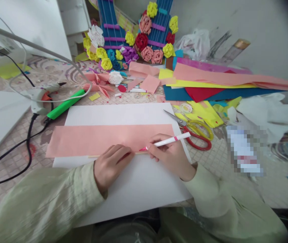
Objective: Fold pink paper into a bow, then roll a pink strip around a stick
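Observation:
A long pink paper strip [103, 138] lies across a white sheet [123, 114]. Along the strip's near edge runs a thin wooden stick [95, 156]. My left hand [110, 165] is closed, its fingers pressing down on the stick and the strip's edge. My right hand [170, 155] grips a white pen with a pink tip [169, 141], the tip resting on the strip's near edge beside the left fingers.
Red-and-yellow scissors [194, 130] lie right of the sheet. Coloured paper sheets [209, 84] are stacked at the back right, with paper flowers on blue boards [133, 40] behind. A glue gun [41, 99], a green stick [65, 104] and black cables [28, 148] lie at the left.

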Available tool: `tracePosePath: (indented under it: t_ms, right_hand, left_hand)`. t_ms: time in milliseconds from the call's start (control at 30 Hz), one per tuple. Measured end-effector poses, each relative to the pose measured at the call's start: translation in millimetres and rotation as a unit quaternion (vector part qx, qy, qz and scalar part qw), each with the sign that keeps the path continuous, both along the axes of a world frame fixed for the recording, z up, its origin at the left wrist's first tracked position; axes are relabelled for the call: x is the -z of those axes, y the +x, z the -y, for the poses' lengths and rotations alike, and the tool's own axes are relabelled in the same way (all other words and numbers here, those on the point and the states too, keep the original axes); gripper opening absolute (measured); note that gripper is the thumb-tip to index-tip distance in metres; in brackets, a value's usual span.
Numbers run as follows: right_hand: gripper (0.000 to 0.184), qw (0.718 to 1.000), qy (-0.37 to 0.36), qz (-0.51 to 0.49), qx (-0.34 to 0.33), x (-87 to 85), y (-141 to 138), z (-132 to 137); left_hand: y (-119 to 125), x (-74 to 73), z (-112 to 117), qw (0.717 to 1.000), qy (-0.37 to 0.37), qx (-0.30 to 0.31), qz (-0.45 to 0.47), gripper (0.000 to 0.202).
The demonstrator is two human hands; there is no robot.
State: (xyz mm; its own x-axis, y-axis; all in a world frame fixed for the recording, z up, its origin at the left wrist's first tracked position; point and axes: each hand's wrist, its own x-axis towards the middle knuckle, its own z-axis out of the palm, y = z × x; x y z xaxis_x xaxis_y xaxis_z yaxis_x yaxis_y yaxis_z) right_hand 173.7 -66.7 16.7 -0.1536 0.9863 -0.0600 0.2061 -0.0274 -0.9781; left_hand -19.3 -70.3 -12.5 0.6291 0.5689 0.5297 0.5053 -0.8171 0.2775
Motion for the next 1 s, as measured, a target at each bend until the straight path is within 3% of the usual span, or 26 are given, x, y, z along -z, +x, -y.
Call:
tracePosePath:
  t_ms: [567,833,1000]
  right_hand:
    - [0.010,0.998,-0.031,0.056,-0.012,4.7,-3.1,-1.7]
    - [0.011,0.997,-0.033,0.062,-0.014,3.9,-4.1,-2.0]
    - [0.010,0.997,-0.029,0.072,-0.011,3.8,-5.4,-3.0]
  left_hand:
    - [1.1,1.1,0.6,1.000,-0.010,-0.002,0.009,0.020]
    - [2.0,-5.6,0.0,1.000,-0.012,0.003,0.004,0.018]
    - [2.0,-1.0,0.1,1.000,-0.006,-0.006,0.016,0.018]
